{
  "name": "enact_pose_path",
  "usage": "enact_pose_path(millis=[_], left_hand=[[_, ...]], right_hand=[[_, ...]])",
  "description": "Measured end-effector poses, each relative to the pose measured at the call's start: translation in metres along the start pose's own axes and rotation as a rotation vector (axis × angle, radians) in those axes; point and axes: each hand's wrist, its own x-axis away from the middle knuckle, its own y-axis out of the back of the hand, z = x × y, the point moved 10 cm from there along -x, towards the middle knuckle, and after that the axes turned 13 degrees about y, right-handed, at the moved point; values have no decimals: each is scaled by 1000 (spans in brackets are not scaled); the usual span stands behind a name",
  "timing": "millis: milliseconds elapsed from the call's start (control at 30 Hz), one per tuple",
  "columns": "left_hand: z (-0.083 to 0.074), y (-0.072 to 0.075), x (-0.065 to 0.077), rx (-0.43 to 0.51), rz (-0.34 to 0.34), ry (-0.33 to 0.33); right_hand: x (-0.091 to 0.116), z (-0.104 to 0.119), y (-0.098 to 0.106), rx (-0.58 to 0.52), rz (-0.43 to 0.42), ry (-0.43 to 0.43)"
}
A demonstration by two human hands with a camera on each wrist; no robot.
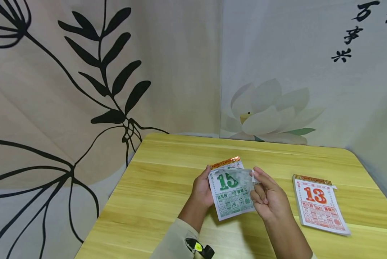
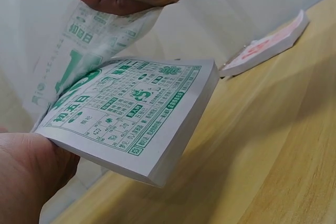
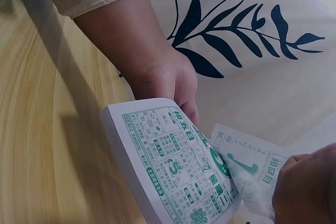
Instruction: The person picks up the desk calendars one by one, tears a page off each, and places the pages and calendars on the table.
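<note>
A thick tear-off calendar pad (image 1: pixel 232 203) with green print, the number 15 and an orange-gold top strip is held tilted above the table. My left hand (image 1: pixel 202 189) grips its left edge, thumb by the upper corner. With thumb and fingers, my right hand (image 1: pixel 271 196) pinches a thin, see-through top sheet (image 2: pixel 86 40), which is lifted and bent up from the pad. In the right wrist view the raised sheet (image 3: pixel 252 156) looks creased near the pad's top. Whether it is still joined at the strip is hidden.
A second calendar pad (image 1: pixel 323 207), printed in red with the number 13, lies on the wooden table (image 1: pixel 148 180) to the right. Behind the table hang curtains (image 1: pixel 187 64) with black leaf drawings, a pale lotus and written characters.
</note>
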Motion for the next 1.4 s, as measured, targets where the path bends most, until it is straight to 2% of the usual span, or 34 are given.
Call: enact_pose_path(millis=[167, 300, 567, 667, 900, 1033, 1233, 1400], left_hand=[[0, 2, -1, -18, -8, -1], [-3, 8, -1, -24, -22, -22], [-15, 22, 1, -6, -61, -45], [-19, 24, 2, -7, -65, -41], [-23, 27, 3, -38, -76, -40], [-28, 29, 6, -70, -64, -18], [-39, 42, 14, -125, -136, 6], [-45, 51, 18, -135, -156, 29]], right_hand=[[0, 3, 2, -16, 4, 5], [-2, 10, 2, -70, 41, 28], [-6, 52, 11, -254, 52, 166], [-7, 61, 13, -289, 47, 188], [-8, 53, 15, -226, 22, 183], [-9, 46, 21, -158, -33, 173], [-11, 30, 33, -23, -100, 147], [-14, 13, 41, 119, -162, 104]])
